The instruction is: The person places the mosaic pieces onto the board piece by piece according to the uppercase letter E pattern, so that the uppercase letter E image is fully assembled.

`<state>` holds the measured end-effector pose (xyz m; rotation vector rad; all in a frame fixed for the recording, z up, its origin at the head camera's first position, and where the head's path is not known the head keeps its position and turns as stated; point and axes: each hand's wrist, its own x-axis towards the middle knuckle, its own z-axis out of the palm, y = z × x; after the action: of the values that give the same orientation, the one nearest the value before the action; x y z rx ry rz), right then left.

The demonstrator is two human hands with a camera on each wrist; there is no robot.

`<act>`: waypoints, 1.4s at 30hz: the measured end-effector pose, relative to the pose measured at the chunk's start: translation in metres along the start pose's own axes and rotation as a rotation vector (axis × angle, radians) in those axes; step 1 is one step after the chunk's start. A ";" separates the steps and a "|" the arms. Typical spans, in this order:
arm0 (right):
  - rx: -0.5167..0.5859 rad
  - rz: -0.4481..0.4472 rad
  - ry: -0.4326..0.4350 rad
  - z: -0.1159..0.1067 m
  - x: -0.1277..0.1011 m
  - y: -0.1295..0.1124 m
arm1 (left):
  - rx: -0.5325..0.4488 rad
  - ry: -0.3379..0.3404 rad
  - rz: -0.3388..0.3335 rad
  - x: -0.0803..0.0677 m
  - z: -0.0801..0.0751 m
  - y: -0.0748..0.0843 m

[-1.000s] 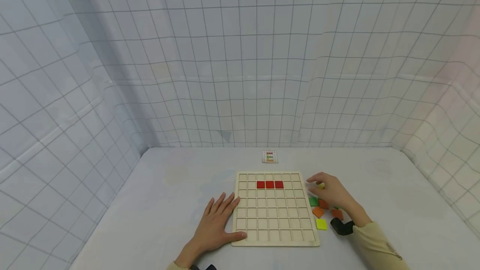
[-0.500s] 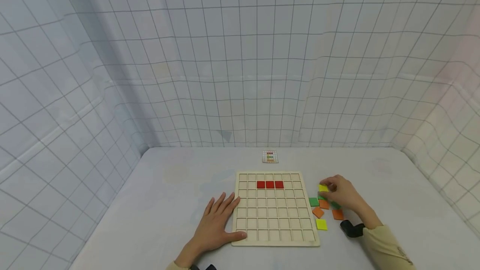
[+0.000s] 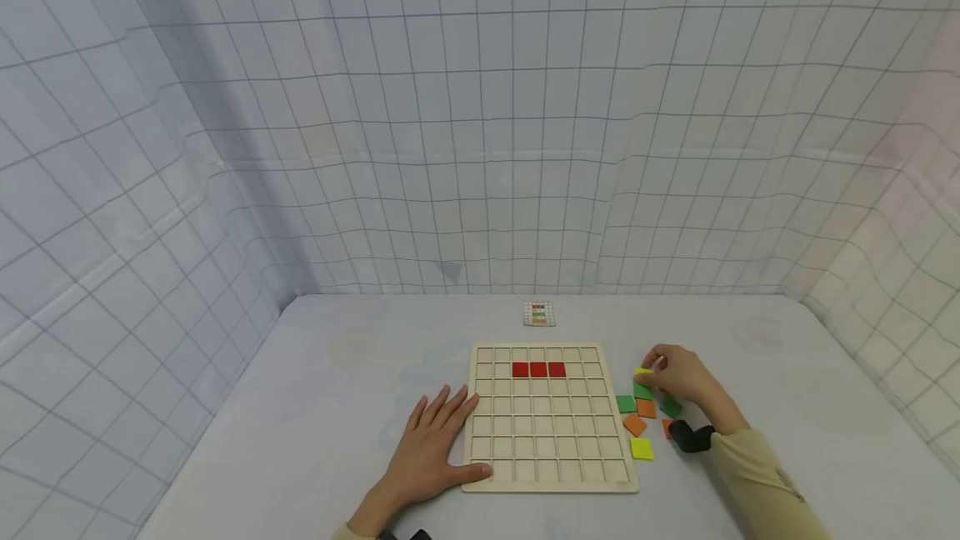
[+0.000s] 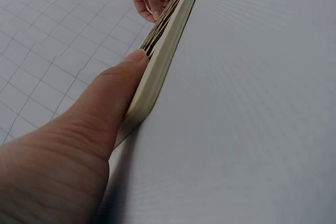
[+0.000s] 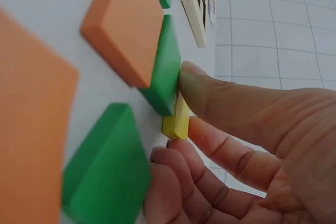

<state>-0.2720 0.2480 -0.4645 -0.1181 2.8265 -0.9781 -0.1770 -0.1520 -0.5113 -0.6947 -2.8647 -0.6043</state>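
A pale gridded board point(image 3: 557, 425) lies flat on the table, with three red square tiles point(image 3: 538, 369) side by side in its second row from the far edge. My left hand point(image 3: 429, 450) rests at the board's left side, fingers spread; its thumb point(image 4: 123, 72) lies over the near edge. To the right of the board, my right hand point(image 3: 681, 375) has its thumb and index finger on opposite sides of a yellow tile point(image 5: 181, 119), pinching it. A green tile point(image 5: 167, 69) lies right beside that tile. Part of the yellow tile is hidden behind the thumb.
Near the right hand lie another green tile point(image 3: 671, 407) and an orange tile point(image 3: 646, 408). A second yellow tile point(image 3: 641, 448) sits by the board's near right side. Behind the board is a small pattern card point(image 3: 539, 313); a gridded cloth point(image 3: 480, 148) hangs beyond.
My right hand has drawn away from the board's right edge to the yellow tile, and its fingers have closed in on it. The left hand stays in place.
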 end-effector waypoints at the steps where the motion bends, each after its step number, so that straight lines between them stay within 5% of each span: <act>1: 0.004 -0.002 -0.003 0.001 0.001 -0.001 | 0.002 -0.001 -0.002 0.000 0.000 0.000; 12: 0.064 -0.087 0.014 0.010 0.009 -0.007 | 0.000 -0.003 0.002 0.000 0.000 -0.001; 17: 0.102 -0.058 0.028 0.013 0.009 -0.006 | 0.007 0.007 0.014 0.000 0.000 -0.001; 30: 0.084 -0.083 0.028 0.015 0.004 -0.013 | 0.004 0.017 0.014 0.000 0.000 -0.001; 42: 0.051 -0.127 0.118 0.021 -0.001 -0.012 | 0.005 0.012 0.015 0.000 -0.001 0.001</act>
<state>-0.2673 0.2261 -0.4729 -0.2440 2.9282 -1.1184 -0.1765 -0.1520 -0.5104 -0.7094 -2.8465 -0.5969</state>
